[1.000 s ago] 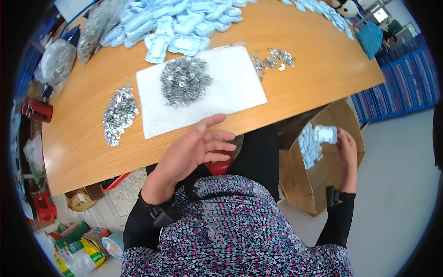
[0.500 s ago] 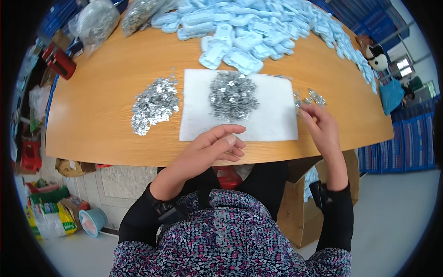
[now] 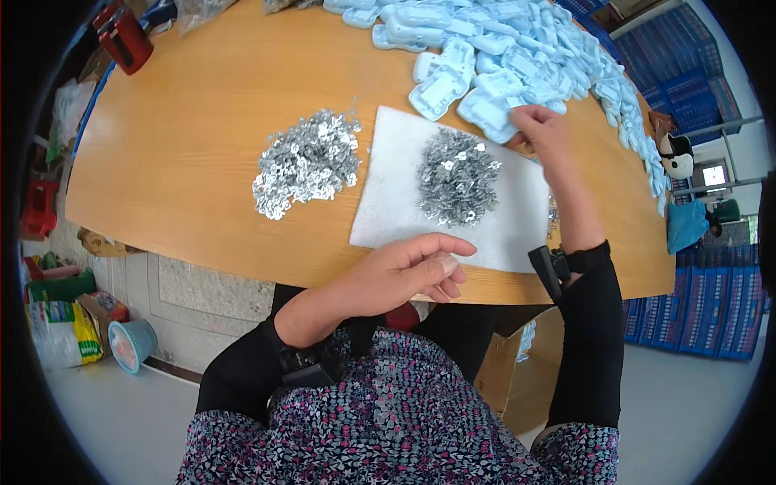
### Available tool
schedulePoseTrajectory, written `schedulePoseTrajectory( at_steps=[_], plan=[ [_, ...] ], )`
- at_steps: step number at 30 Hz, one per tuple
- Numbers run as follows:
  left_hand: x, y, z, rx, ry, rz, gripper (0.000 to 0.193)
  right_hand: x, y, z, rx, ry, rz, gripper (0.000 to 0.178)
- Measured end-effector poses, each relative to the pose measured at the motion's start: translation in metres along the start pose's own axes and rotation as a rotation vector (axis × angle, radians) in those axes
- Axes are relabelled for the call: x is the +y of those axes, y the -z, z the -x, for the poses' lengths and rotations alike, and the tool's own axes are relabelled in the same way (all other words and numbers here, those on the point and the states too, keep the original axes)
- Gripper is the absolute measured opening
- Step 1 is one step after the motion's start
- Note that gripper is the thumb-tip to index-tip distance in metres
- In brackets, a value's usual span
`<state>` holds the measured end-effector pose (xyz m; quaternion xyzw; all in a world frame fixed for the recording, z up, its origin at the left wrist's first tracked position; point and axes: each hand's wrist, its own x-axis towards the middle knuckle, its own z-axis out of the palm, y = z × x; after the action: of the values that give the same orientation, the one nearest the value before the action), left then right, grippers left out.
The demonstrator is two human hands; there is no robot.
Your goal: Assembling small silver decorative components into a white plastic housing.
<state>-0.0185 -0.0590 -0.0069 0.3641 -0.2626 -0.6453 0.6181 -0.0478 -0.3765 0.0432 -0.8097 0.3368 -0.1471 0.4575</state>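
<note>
My right hand (image 3: 540, 133) reaches to the near edge of the heap of light blue plastic shells (image 3: 537, 69). Its thumb and fingers close on the edge of the nearest light blue shell (image 3: 487, 115). My left hand (image 3: 412, 271) hovers at the front edge of a white foam mat (image 3: 384, 194), fingers loosely curved and apart, with nothing seen in it. On the mat lies a pile of small silvery metal pieces (image 3: 459, 178). A second pile of flat, shiny metal pieces (image 3: 307, 166) rests on the table to its left.
The brown wooden table (image 3: 178, 121) has a curved front edge. A red flask-like container (image 3: 123, 39) stands at the far left. Small metal parts (image 3: 553, 214) lie right of the mat, partly behind my right forearm. A cardboard box (image 3: 525, 380) stands below the table.
My right hand has moved from the small metal parts right of the mat up to the blue shells and closed on one. My left hand stays by the mat. The view has turned.
</note>
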Motion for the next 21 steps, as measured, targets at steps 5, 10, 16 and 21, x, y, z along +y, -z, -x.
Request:
schedulePoseTrajectory(
  at_steps=[5,10,16,21],
  plan=[
    [-0.004,0.004,0.001,-0.010,-0.091,0.030,0.040,-0.020,0.014,0.066,0.243,0.277,-0.091,0.025],
    [-0.011,-0.009,-0.002,0.050,-0.250,0.323,0.058,-0.040,-0.016,0.182,0.260,0.844,0.556,0.030],
    [-0.012,-0.018,-0.009,0.112,-0.222,0.679,0.059,-0.039,-0.056,0.222,-0.029,0.972,0.428,0.037],
    [-0.013,-0.006,-0.002,0.060,-0.178,0.694,0.053,-0.010,-0.026,0.209,0.136,0.590,0.430,0.023]
  ],
)
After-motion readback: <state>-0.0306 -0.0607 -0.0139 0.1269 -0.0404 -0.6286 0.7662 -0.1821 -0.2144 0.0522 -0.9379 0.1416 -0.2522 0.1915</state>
